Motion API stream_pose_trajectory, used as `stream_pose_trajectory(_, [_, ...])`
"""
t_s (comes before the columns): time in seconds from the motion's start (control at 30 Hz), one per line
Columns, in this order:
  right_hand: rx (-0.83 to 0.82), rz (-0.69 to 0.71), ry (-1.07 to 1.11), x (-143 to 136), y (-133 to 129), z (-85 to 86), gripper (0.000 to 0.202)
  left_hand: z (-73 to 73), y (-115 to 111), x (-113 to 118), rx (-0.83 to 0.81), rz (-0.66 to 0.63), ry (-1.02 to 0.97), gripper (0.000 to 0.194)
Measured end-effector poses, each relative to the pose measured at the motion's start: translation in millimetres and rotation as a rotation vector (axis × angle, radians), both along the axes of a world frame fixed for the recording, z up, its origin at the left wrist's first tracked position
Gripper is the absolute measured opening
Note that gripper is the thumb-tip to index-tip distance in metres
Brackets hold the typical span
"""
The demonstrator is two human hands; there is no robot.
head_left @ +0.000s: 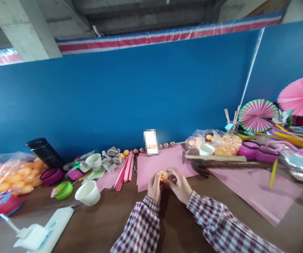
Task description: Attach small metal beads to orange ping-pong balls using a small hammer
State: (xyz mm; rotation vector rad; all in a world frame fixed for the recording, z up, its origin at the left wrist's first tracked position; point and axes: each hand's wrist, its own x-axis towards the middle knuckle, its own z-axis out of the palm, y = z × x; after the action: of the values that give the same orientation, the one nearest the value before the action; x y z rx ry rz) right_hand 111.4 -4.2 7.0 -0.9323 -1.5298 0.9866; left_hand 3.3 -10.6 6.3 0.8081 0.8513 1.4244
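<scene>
Head view, fingers of left hand (154, 185) and right hand (180, 187) closed together around small orange ball (163, 174), ball above pink paper sheet (151, 165) on brown table (109, 218), white cup (88, 192) to the left, checkered sleeves below.

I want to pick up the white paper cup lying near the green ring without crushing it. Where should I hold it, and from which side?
The white paper cup lies tipped, its mouth facing up and toward the wall. Probably best to come from above and pinch across the body near the stiffer rim, lightly. Both hands, left hand and right hand, are on the orange ball.
</scene>
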Motion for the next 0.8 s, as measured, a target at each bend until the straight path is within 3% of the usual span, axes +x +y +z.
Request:
stream_pose_trajectory(0.2, [-0.028,-0.037,-0.004,1,0,0.2,0.032,7.0,-3,2,-0.047,0.002,-0.057,0.042])
stream_pose_trajectory(0.47, [0.204,-0.080,-0.202,2,-2,0.8,0.042,5.3,-3,0,0.065,-0.094,-0.015,0.034])
stream_pose_trajectory(0.63, [0.295,-0.029,-0.254,2,-2,0.9,0.044,1.3,-1,-1,0.069,-0.078,-0.009,0.029])
stream_pose_trajectory(0.8, [0.337,-0.068,-0.298,2,-3,3.3,0.040,-2.9,1,-1,0.094,-0.066,-0.024,0.030])
